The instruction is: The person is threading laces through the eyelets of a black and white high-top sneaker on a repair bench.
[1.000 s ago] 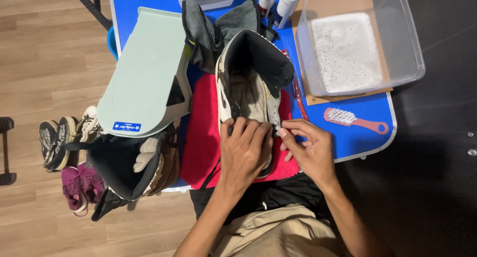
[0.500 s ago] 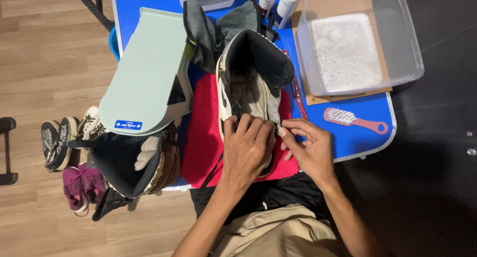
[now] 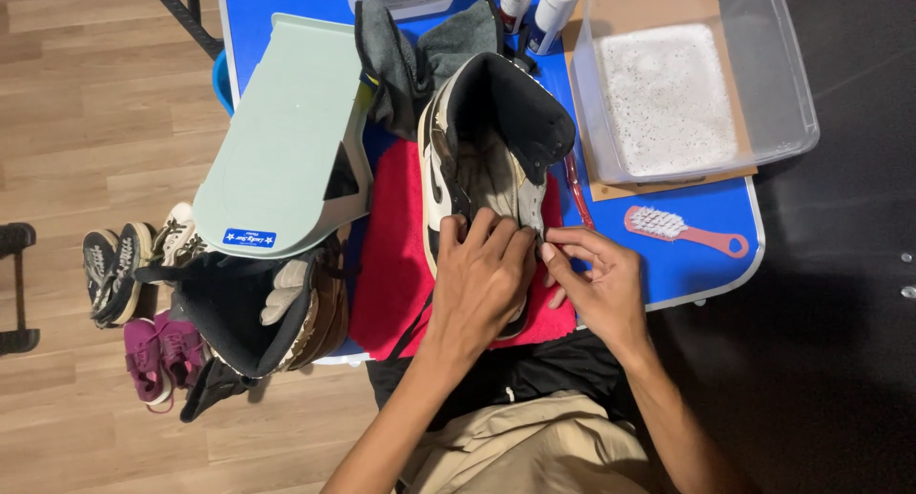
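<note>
Blue table [image 3: 697, 265] carrying a red towel [image 3: 393, 265], clear plastic tub [image 3: 763, 84] of foamy water on brown cardboard [image 3: 668, 2], pink-handled brush [image 3: 682, 231] just beside it. Grey cloth [image 3: 396, 50] and two white bottles [image 3: 534, 2] at far edge. Pale green step stool [image 3: 281, 141] at left. Dark bag of shoes [image 3: 239, 317] below it; sneakers [image 3: 119, 270] and magenta pair [image 3: 153, 356] on wood floor [image 3: 95, 93].

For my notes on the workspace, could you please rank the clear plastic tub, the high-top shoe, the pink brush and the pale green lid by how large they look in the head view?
Largest to smallest:
1. Pale green lid and clear plastic tub: they look alike, and the tub is cut off by the frame, so I won't rank them.
2. High-top shoe, partly covered by the left hand and right hand.
3. Pink brush.
</note>
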